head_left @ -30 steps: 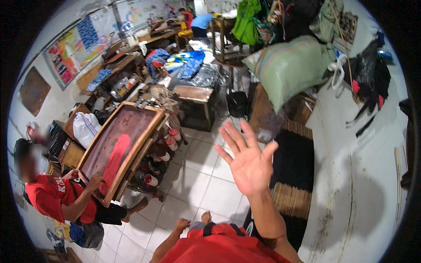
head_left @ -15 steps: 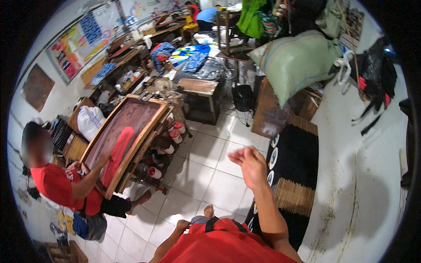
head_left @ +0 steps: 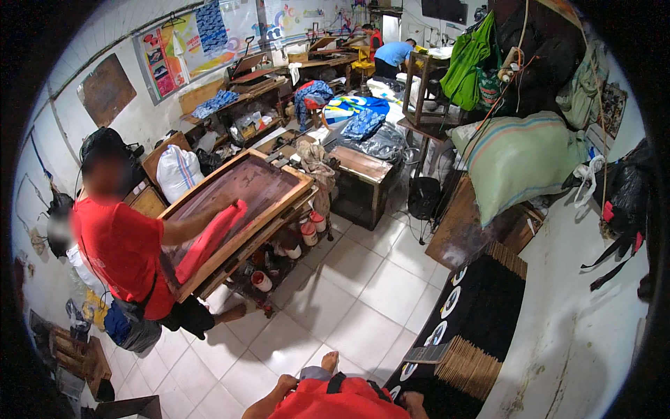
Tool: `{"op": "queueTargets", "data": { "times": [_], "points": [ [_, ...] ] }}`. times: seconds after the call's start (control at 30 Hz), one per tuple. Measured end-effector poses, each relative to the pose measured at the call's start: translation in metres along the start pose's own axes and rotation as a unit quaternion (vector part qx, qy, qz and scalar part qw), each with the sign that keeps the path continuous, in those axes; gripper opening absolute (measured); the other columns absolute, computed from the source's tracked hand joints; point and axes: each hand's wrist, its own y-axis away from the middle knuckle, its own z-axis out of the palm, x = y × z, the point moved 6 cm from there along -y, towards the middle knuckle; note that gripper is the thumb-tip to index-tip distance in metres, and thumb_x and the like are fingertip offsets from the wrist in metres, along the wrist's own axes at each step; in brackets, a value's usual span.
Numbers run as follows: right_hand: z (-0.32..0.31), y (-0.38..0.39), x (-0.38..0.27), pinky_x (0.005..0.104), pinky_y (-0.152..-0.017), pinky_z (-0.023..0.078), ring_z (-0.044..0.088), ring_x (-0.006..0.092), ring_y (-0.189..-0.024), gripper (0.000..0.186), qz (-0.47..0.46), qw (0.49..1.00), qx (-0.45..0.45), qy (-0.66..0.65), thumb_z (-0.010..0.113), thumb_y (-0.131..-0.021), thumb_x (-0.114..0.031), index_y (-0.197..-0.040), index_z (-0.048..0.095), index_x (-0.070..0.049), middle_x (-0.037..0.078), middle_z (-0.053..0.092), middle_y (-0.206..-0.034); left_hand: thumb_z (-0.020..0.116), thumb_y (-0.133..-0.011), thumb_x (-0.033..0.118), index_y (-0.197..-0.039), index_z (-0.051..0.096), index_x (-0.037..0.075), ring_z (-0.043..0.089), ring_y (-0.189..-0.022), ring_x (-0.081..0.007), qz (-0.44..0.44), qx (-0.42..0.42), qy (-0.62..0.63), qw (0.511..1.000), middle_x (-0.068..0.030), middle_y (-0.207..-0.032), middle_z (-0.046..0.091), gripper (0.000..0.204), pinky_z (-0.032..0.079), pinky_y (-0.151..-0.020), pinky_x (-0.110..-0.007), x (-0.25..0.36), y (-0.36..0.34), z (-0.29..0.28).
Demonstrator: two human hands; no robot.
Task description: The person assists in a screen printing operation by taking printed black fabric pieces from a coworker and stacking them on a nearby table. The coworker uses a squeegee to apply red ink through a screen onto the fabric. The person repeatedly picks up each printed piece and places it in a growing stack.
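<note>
By right hand (head_left: pixel 413 401), black row (head_left: pixel 480 306) lengthwise forward

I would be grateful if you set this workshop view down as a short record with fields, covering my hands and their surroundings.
Left hand: low, near the waist; grip unclear
Right hand: low, nearest the black material; grip unclear
Co-worker: at left, red shirt, one arm over the wood-framed screen
On screen: long red streak
Below screen: pots with red stains
Right side: pale green sack
Floor: white tiles
</note>
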Motion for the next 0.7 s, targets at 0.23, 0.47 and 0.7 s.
{"op": "queueTargets", "data": {
  "times": [0.23, 0.47, 0.7],
  "points": [
    [0.126, 0.02, 0.028, 0.0343, -0.043, 0.042, 0.057, 0.0238, -0.05, 0.021, 0.322, 0.688, 0.031, -0.649, 0.057, -0.078, -0.01, -0.059, 0.057, -0.001, 0.012, 0.059, -0.061, 0.056, -0.081, 0.029, -0.115, 0.058, 0.026, 0.062, -0.071, -0.0098, 0.096, 0.051, -0.046, 0.993, 0.0054, -0.092, 0.066, 0.035, 0.049, -0.061, -0.024, -0.003, -0.004, -0.022],
    [0.034, -0.053, -0.018, 0.033, -0.058, 0.049, 0.063, 0.0202, -0.062, 0.021, 0.101, 0.9, 0.093, -0.415, 0.059, -0.076, -0.027, -0.069, 0.067, -0.008, 0.007, 0.064, -0.067, 0.067, -0.069, 0.008, -0.105, 0.062, 0.013, 0.061, -0.083, -0.0188, 0.146, 0.08, 0.152, 0.974, -0.005, -0.102, 0.063, 0.037, 0.051, -0.072, -0.032, 0.009, -0.005, -0.039],
    [-0.01, -0.052, -0.028, 0.0292, -0.049, 0.046, 0.056, 0.0138, -0.052, 0.021, 0.177, 0.75, 0.074, -0.633, 0.067, -0.071, -0.022, -0.069, 0.067, -0.001, 0.005, 0.061, -0.059, 0.064, -0.074, 0.018, -0.102, 0.065, 0.017, 0.06, -0.067, -0.0118, 0.147, 0.096, 0.198, 0.964, 0.0003, -0.091, 0.065, 0.027, 0.05, -0.06, -0.026, -0.015, -0.007, -0.02]
  ]
}}
